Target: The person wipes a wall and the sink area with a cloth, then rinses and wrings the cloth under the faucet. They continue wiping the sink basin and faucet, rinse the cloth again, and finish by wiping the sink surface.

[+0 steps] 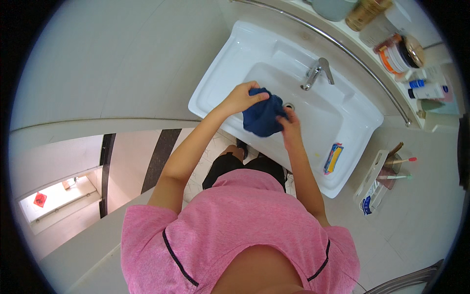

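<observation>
Over the near left part of a white washbasin (227, 66), a dark blue cloth (262, 117) hangs between my two hands. My left hand (244, 97) grips its upper left edge, the thumb lying on top. My right hand (290, 123) holds the cloth's right side, its fingertips slightly blurred. A chrome faucet (314, 75) stands at the back of the basin, and the drain (289, 106) shows just beyond the cloth. On the basin's right side lies a bar-shaped packet (333, 158) in a blue, red and yellow wrapper.
A chrome rail (341, 44) curves behind the basin, below a shelf (400, 88) crowded with jars, bottles and tubes. On the wall at right, a white holder (371, 176) carries toothbrushes and a blue and white tube. A wall panel (110, 66) stands close on the left.
</observation>
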`<control>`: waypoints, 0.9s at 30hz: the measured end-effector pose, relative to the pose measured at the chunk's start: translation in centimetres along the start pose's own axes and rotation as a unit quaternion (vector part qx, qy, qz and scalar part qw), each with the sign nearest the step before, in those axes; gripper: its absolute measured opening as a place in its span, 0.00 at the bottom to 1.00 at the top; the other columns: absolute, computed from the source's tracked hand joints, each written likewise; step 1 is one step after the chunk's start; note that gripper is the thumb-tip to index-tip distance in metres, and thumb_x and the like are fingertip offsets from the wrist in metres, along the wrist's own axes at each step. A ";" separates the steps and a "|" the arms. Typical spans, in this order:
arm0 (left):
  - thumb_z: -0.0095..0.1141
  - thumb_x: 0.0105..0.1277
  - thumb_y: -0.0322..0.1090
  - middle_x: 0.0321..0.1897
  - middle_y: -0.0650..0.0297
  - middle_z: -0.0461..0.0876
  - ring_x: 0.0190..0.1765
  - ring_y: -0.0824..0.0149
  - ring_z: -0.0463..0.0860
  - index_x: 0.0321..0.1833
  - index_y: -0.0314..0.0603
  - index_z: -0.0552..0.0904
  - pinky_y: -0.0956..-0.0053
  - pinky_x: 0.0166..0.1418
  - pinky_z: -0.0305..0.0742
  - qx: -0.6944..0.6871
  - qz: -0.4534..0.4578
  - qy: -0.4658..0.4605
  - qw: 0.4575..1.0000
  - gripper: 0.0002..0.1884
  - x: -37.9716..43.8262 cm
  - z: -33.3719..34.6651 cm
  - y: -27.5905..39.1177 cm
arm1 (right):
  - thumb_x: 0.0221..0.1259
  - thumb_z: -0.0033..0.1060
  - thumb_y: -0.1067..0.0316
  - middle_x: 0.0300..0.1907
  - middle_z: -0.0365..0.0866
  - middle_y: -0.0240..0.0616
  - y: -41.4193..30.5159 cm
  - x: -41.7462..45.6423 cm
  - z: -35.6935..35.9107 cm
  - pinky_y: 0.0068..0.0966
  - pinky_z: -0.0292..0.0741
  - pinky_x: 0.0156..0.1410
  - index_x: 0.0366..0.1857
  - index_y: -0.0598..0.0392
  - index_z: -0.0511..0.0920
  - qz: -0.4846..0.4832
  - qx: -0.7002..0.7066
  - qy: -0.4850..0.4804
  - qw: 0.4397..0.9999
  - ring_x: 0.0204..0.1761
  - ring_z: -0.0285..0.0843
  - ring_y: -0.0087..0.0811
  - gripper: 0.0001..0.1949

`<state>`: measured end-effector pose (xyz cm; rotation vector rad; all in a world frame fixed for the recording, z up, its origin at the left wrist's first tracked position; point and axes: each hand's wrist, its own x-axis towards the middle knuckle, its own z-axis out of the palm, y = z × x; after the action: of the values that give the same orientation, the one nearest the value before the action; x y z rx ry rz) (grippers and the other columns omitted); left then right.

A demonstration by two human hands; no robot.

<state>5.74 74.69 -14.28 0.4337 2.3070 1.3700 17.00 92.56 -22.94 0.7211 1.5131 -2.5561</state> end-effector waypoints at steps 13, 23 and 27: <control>0.59 0.63 0.39 0.56 0.43 0.69 0.60 0.44 0.67 0.55 0.29 0.68 0.57 0.66 0.59 0.121 0.019 0.352 0.928 0.24 6.8 -6.7 -19.2 | 0.61 0.56 0.53 0.69 0.60 0.46 4.9 21.4 12.3 0.54 0.52 0.71 0.64 0.45 0.68 -0.416 -0.672 -0.045 0.611 0.70 0.54 0.52 0.26; 0.48 0.70 0.29 0.57 0.55 0.70 0.58 0.59 0.72 0.58 0.36 0.68 0.70 0.61 0.67 -0.144 -0.134 0.217 0.956 0.16 -0.6 -9.2 -23.0 | 0.60 0.52 0.47 0.78 0.39 0.41 9.1 34.0 17.5 0.56 0.40 0.75 0.68 0.50 0.64 -0.331 -0.765 0.017 0.552 0.78 0.31 0.44 0.33; 0.45 0.72 0.29 0.55 0.59 0.73 0.55 0.64 0.75 0.56 0.37 0.72 0.73 0.60 0.67 -0.234 -0.159 0.188 0.941 0.12 -0.7 -9.8 -22.9 | 0.57 0.56 0.47 0.76 0.44 0.47 12.8 29.8 20.1 0.63 0.42 0.72 0.58 0.47 0.76 -0.354 -0.649 0.005 0.674 0.76 0.35 0.55 0.26</control>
<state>0.25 56.36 -30.23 -0.3630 2.0883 1.8714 -12.61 73.89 -38.19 -0.1334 3.2587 -0.8679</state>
